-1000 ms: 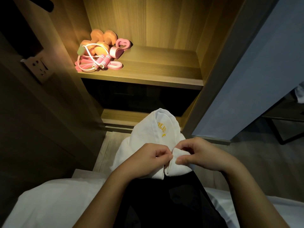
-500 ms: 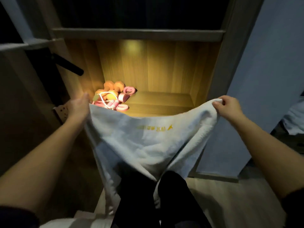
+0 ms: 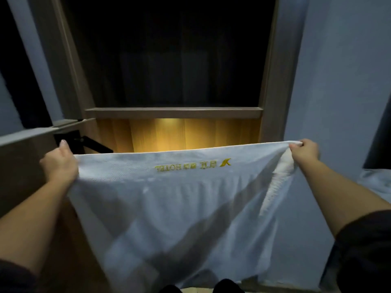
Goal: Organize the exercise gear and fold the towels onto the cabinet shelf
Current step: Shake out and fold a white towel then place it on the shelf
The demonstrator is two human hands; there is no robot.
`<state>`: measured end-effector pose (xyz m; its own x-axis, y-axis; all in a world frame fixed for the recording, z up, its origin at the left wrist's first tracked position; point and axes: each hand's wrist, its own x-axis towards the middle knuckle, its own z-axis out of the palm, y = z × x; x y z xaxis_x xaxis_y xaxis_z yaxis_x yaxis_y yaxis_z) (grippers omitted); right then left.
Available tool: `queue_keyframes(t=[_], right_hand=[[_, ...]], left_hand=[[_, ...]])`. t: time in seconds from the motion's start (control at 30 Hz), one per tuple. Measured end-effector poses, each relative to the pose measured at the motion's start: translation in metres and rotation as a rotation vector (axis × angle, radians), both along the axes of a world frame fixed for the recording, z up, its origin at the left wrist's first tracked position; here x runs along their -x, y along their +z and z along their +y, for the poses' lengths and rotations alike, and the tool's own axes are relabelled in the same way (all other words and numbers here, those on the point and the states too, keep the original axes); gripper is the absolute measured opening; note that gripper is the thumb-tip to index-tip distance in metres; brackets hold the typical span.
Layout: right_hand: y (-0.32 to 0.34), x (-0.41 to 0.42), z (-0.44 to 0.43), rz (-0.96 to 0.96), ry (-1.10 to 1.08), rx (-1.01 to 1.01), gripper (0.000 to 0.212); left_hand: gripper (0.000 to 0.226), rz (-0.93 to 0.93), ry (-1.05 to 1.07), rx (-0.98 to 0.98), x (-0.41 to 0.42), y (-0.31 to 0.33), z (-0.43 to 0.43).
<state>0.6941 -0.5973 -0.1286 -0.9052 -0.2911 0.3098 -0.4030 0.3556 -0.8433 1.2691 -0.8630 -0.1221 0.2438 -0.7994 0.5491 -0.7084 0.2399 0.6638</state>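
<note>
**Towel spread before the cabinet.** You hold the white towel [image 3: 179,197] open in front of the cabinet [image 3: 273,92]. Its top edge is stretched level across the lower part of the cabinet's lit wooden compartment [image 3: 190,134], and its body hangs down in front of the cabinet's base. Your left hand [image 3: 59,163] grips the towel's upper corner at the cabinet's left side, fingers curled round the cloth and thumb raised. Your right hand [image 3: 304,151] pinches the opposite corner in front of the cabinet's right post, fingers closed on a bunched fold. Yellow embroidered lettering [image 3: 192,164], reading mirrored, runs just under the top edge, below the lit compartment. A shelf board [image 3: 173,113] crosses the cabinet above that compartment, and the space over it is dark. A black bar [image 3: 95,143] slants at the cabinet's left, near your left thumb. Pale bedding [image 3: 376,180] lies to the right of the cabinet.
</note>
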Motion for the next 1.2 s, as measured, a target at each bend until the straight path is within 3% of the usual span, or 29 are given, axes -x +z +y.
queue_keyframes(t=[0.07, 0.17, 0.23, 0.33, 0.57, 0.73, 0.93, 1.2], right_hand=[[-0.001, 0.004, 0.002, -0.047, -0.043, 0.022, 0.03], [-0.002, 0.01, 0.007, -0.109, -0.116, 0.045, 0.033], [-0.003, 0.011, 0.008, -0.136, -0.138, 0.039, 0.034], [-0.004, 0.011, 0.007, -0.183, -0.18, 0.021, 0.036], [-0.013, 0.013, 0.012, -0.236, -0.203, -0.026, 0.034], [-0.017, 0.007, 0.01, -0.31, -0.172, 0.053, 0.039], [-0.015, 0.001, 0.009, -0.226, -0.166, -0.018, 0.037], [-0.018, 0.001, 0.009, -0.165, -0.135, -0.056, 0.034]], left_hand=[[0.069, -0.062, -0.139, 0.151, 0.001, -0.001, 0.012], [0.058, -0.297, -0.347, 0.287, -0.004, -0.002, 0.031], [0.052, -0.471, -0.447, 0.287, -0.008, -0.002, 0.041], [0.049, -0.586, -0.557, 0.281, -0.009, -0.003, 0.052], [0.043, -0.602, -0.67, 0.099, -0.004, -0.007, 0.053], [0.046, -0.653, -0.626, -0.035, 0.002, -0.02, 0.037], [0.036, -0.487, -0.437, -0.059, 0.004, -0.032, 0.025], [0.017, -0.512, -0.332, -0.218, 0.008, -0.029, 0.018]])
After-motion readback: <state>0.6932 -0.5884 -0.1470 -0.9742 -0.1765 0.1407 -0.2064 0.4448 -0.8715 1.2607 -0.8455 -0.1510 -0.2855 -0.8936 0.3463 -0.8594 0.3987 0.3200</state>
